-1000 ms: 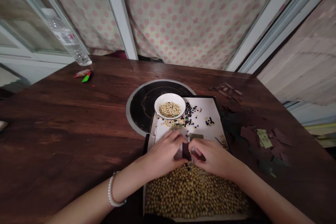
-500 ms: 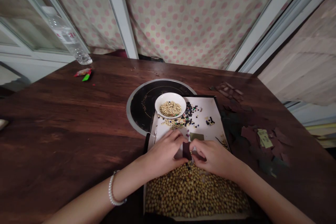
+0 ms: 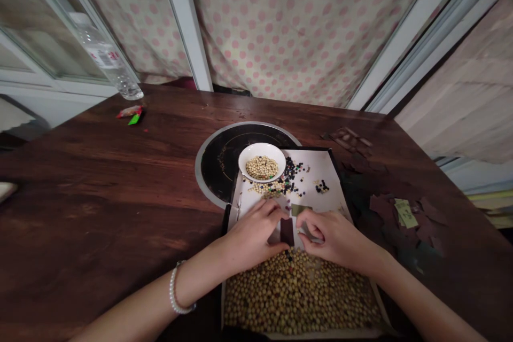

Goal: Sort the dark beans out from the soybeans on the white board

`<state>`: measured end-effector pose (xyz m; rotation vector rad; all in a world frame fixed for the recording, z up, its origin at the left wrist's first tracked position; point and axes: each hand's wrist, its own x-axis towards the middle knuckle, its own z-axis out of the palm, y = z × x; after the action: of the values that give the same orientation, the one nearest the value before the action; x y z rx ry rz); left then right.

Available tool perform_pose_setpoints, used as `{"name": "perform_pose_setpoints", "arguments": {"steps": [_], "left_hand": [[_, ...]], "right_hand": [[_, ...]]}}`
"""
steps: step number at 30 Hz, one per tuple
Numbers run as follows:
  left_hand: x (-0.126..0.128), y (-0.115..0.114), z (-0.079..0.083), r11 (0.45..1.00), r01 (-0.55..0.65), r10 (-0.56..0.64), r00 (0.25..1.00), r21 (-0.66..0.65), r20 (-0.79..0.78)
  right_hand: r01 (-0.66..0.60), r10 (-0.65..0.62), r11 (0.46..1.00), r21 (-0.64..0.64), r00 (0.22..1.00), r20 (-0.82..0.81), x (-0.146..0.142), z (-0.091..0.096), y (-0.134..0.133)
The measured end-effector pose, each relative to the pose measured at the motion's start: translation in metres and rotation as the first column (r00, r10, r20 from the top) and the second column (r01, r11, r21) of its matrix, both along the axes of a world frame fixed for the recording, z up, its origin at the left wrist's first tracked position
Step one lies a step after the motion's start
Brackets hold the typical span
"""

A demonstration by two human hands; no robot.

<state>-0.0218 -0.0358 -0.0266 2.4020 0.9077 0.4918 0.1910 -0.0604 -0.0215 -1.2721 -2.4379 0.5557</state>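
Observation:
My left hand grips a small dark maroon rectangle, which looks like a piece of sandpaper, between thumb and fingers. Just right of it, my right hand is closed in a pinch, with a small pale bead showing at the fingertips. Both hands are over a shallow white box. Its near half is filled with yellowish-brown beads. An olive-green piece lies flat just beyond my fingers. At the box's far left corner stands a white bowl of pale beads.
Black beads and pale ones lie loose in the far part of the box. Torn maroon pieces are piled on the wooden table at right. A round black cooktop, a bottle and a red wrapper are farther back.
My right hand has drawn slightly away to the right from the maroon piece, leaving a wider gap. My left hand keeps its hold on the piece. The whole view has shifted slightly.

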Motion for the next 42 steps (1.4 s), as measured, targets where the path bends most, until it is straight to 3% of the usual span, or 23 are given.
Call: {"name": "perform_pose_setpoints", "arguments": {"steps": [4, 8, 10, 14, 18, 20, 23, 26, 32, 42], "left_hand": [[0.0, 0.0, 0.001, 1.0, -0.011, 0.01, 0.999, -0.026, -0.036], [0.0, 0.0, -0.002, 1.0, -0.015, 0.014, 0.999, -0.016, -0.037], [-0.001, 0.0, -0.003, 1.0, -0.009, 0.009, 0.999, -0.013, -0.031], [-0.003, -0.001, -0.005, 1.0, -0.004, 0.004, 1.0, 0.001, -0.02], [-0.003, -0.002, -0.005, 1.0, -0.011, 0.011, 1.0, 0.021, 0.001], [-0.002, -0.002, -0.004, 1.0, -0.021, 0.021, 1.0, 0.018, 0.001], [-0.001, -0.002, -0.003, 1.0, -0.024, 0.024, 1.0, 0.006, -0.007], [-0.001, -0.002, -0.002, 1.0, -0.023, 0.023, 1.0, 0.009, -0.005], [-0.001, 0.0, -0.002, 1.0, -0.026, 0.026, 1.0, -0.011, 0.012], [-0.001, 0.0, -0.004, 1.0, -0.025, 0.025, 0.999, -0.005, 0.043]], "right_hand": [[-0.017, 0.017, 0.999, 0.034, 1.0, -0.005, -0.001, 0.026, 0.02], [0.0, -0.003, 0.989, 0.146, 1.0, 0.019, -0.014, 0.053, 0.061], [0.002, -0.004, 0.983, 0.184, 1.0, 0.011, -0.023, 0.056, 0.084], [-0.049, 0.054, 0.992, 0.114, 0.998, -0.042, -0.035, 0.041, 0.114], [-0.02, 0.029, 0.996, 0.087, 0.995, -0.096, -0.028, 0.028, 0.107], [0.078, -0.065, 0.996, 0.052, 0.975, -0.213, -0.019, 0.025, 0.094], [0.116, -0.126, 0.992, -0.051, 0.96, -0.249, -0.007, 0.019, 0.076], [0.071, -0.089, 0.994, -0.086, 0.968, -0.233, 0.0, 0.011, 0.068], [-0.073, 0.078, 0.996, 0.04, 0.989, -0.127, -0.005, 0.003, 0.075], [-0.11, 0.113, 0.993, 0.043, 0.989, -0.096, -0.015, -0.011, 0.078]]}}
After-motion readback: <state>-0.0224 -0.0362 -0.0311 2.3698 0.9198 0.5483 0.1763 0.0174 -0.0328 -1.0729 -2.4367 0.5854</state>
